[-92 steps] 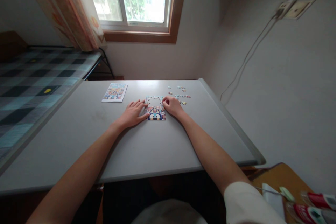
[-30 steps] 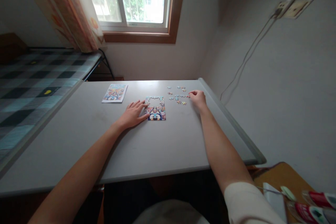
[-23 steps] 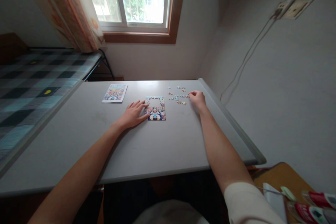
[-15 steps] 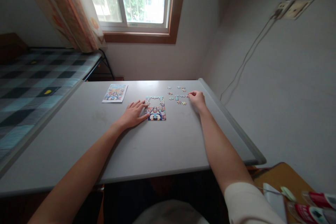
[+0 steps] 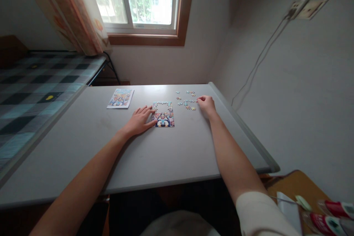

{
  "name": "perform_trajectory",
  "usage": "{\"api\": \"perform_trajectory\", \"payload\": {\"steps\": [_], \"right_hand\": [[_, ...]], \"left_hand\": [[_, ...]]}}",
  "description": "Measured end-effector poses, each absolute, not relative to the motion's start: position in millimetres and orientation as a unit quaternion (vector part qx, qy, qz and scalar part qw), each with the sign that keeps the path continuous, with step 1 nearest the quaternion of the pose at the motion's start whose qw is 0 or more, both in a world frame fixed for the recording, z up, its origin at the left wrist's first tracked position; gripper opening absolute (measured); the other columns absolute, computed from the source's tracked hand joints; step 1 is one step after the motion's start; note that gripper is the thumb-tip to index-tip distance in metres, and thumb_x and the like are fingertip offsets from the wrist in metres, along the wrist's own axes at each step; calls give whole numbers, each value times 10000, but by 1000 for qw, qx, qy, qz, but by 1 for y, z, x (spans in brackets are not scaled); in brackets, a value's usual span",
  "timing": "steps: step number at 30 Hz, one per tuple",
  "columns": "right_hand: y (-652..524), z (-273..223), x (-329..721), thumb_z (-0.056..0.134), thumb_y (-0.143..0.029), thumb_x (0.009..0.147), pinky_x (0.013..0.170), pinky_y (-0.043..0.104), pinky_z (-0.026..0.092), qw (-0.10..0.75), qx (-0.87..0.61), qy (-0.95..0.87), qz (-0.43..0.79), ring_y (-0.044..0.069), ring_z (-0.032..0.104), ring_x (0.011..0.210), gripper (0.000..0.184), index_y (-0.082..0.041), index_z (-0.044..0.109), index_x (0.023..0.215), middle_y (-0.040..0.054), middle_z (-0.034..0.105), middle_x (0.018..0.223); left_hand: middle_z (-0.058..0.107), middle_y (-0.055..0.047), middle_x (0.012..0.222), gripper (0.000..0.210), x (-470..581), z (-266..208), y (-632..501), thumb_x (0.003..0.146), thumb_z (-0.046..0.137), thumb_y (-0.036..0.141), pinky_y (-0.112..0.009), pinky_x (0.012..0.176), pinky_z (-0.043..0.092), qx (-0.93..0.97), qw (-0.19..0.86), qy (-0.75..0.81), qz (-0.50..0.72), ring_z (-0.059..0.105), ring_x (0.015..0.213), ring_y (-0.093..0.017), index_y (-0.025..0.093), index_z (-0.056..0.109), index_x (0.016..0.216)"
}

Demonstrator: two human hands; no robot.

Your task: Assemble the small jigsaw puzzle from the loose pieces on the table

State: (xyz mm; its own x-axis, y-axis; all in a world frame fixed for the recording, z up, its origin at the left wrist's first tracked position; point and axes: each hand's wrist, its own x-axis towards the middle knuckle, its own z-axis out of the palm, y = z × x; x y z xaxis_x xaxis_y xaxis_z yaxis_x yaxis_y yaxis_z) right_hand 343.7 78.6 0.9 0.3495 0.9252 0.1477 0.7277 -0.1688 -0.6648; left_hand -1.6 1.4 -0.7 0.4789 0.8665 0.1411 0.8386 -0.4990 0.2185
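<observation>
My left hand [image 5: 139, 120] lies flat with its fingers spread, and its fingertips and thumb touch the left edge of a partly assembled jigsaw puzzle [image 5: 165, 121]. The puzzle has a colourful picture with a dark blue cartoon face at the bottom and a gap in its upper middle. To its right, several loose puzzle pieces [image 5: 186, 103] are scattered on the table. At the right end of these pieces my right hand [image 5: 207, 104] is closed in a pinch on a small puzzle piece, mostly hidden by the fingertips.
A picture card [image 5: 120, 98] matching the puzzle lies on the grey-white table [image 5: 166, 155], left of the puzzle. Beyond are a window [image 5: 138, 0] and a bed with a checked cover [image 5: 41, 84]. Bottles with red labels [image 5: 326, 225] lie on a stool [image 5: 306, 184] at lower right.
</observation>
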Motion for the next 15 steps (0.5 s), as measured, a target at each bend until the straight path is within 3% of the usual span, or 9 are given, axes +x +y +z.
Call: {"api": "perform_trajectory", "payload": {"steps": [10,15], "right_hand": [[72,17,334,586,-245,761,774,272,487,316,-731,-584,158,178,656,802,229,-161,739,910,65,728,850],[70,18,332,676,-301,712,763,267,475,294,-704,-622,178,174,647,792,185,-172,737,829,58,727,827]], "left_hand": [[387,-81,1522,498,-2,0,2,941,438,542,-480,1158,202,857,67,497,118,273,1431,-285,226,495,1322],[388,-88,1520,505,-2,0,2,941,436,544,-481,1156,209,858,65,496,115,275,1430,-288,217,498,1321]]}}
